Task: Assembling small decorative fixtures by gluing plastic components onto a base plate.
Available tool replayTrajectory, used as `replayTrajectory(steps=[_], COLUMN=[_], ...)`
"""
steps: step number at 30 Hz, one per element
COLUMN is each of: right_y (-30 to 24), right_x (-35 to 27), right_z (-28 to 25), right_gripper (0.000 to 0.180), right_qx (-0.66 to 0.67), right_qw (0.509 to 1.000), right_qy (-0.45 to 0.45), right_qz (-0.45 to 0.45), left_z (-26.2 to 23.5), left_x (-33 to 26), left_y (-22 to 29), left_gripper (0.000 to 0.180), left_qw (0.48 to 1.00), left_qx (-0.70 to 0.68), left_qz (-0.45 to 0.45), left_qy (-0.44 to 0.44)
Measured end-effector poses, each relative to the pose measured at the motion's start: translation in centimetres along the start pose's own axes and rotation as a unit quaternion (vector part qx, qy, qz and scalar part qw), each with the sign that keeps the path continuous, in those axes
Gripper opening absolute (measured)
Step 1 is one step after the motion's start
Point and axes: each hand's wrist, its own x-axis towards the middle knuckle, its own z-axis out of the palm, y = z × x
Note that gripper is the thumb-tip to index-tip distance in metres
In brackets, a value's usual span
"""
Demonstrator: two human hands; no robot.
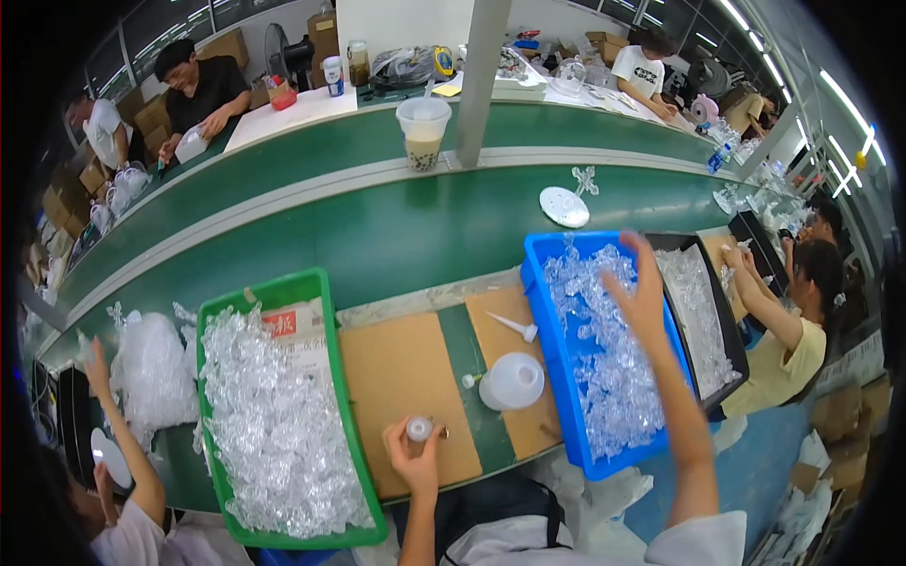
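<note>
Head view: the left hand [415,455] sits low over a tan cardboard sheet [401,387], fingers curled up around a small white cap [419,428], a round, smooth plastic piece pinched between thumb and fingertips. Just past those fingertips lies a squat white funnel [512,381], glossy, with a round open mouth, and beyond it a thin white nozzle [514,326], cone-shaped and tapering to a point.

Up and to the right, the right hand [637,288] reaches into a blue bin [552,340], fingers spread and pointing away, palm down over the heap. Whether the fingertips pinch a piece I cannot tell. Under and around them lie clear plastic parts [613,377], small, jagged-looking, glittering like crushed ice. Right beside that hand stands a black tray [731,330], holding more of the same clear bits.

Left of the cap-holding fingers, a green bin [274,292] is piled with the same sparkling clear pieces, a printed paper sheet [293,330] lying at its far end. Beyond both hands runs a green conveyor belt [396,236], smooth and matte, carrying a white disc [564,207] and a clear cross-shaped piece [585,179]. Farther off stands a lidded plastic cup [424,132] with a pale drink. Other people work at both sides and across the belt.
</note>
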Motion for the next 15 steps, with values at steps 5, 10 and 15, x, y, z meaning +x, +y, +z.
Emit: replayTrajectory(steps=[5, 10, 15], right_y=[22.9, 29.7, 27.2], right_x=[16.1, 19.9, 20.0], right_z=[7.6, 13.0, 12.1], right_gripper=[0.070, 0.038, 0.024], right_qx=[-0.104, -0.219, -0.174], right_qw=[0.988, 0.955, 0.975], right_qy=[0.034, -0.034, -0.044], right_qz=[0.113, 0.199, 0.131], left_z=[0.4, -0.1, 0.1], left_x=[-0.4, -1.1, -0.5], left_y=[-0.1, 1.3, 2.0], left_gripper=[0.052, 0.054, 0.053], left_qw=[1.000, 0.999, 0.998], left_qx=[0.015, 0.040, 0.063], left_qz=[-0.009, 0.001, -0.021], left_qy=[-0.001, 0.009, 0.013])
